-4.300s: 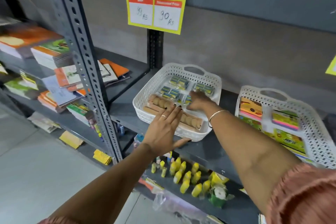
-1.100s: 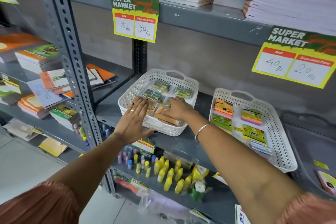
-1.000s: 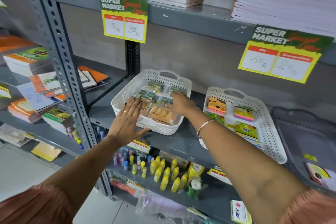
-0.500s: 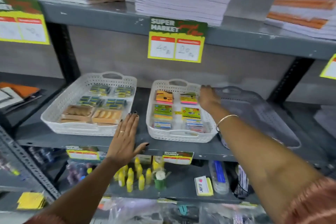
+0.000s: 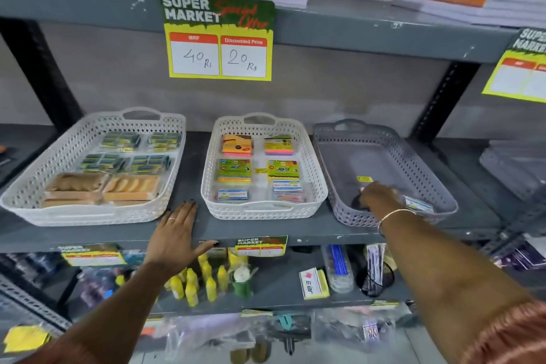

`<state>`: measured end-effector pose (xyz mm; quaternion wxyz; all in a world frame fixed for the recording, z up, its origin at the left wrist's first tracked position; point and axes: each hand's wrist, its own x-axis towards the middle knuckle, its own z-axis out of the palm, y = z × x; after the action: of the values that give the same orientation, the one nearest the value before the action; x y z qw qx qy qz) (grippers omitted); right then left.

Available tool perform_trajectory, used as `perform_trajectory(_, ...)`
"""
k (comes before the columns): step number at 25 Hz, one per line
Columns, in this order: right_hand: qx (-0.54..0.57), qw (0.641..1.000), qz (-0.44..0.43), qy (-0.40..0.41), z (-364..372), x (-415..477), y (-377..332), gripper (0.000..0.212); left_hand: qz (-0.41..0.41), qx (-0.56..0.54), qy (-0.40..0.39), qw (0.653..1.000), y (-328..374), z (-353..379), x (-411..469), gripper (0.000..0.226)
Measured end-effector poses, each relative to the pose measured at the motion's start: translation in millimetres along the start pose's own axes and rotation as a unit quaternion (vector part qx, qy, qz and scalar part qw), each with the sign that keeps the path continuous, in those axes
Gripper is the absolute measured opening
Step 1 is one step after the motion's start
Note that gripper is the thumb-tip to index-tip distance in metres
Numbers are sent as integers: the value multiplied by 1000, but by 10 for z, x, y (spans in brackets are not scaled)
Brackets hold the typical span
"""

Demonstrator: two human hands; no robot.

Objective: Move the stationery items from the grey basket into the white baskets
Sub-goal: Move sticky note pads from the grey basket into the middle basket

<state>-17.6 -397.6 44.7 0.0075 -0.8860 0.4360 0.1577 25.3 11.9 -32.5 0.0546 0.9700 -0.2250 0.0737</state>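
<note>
- Right of frame center: grey basket [image 5: 413,156] on shelf [image 5: 266,229], right hand [image 5: 376,196] reaching inside near its front wall, fingers curled down; can't tell if gripping anything.
- Small packet [image 5: 418,204] lies just right of that hand; yellow label [image 5: 364,179] just behind it.
- Lower center: left hand [image 5: 177,235] flat on shelf edge, fingers spread, holding nothing, btwn the two white baskets.
- Left white basket [image 5: 26,186] and middle white basket [image 5: 313,162] both hold stationery packs.

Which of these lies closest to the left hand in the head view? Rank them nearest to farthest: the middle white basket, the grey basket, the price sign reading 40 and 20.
From the left hand:
1. Middle white basket, just to its right on the same shelf.
2. Grey basket, farther right, holding the right hand.
3. Price sign, hanging from the shelf above.
</note>
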Motion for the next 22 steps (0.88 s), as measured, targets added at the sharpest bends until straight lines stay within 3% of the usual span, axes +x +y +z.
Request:
perform_trajectory(9, 18, 998, -10, 58, 47, 140, -7, 57, -5, 17, -11, 1000, 14, -44, -14, 104)
perform_trajectory(13, 67, 997, -13, 48, 27, 64, -37, 56, -8, 24, -15, 1000, 17, -51, -22, 104)
perform_trajectory(19, 147, 985, -32, 89, -232, -93, -182, 92, -11, 13, -9, 1000, 18, -49, -25, 106)
perform_trajectory(22, 144, 973, -92, 158, -590, -145, -509, 94, -12, 14, -13, 1000, 14, -48, -24, 107)
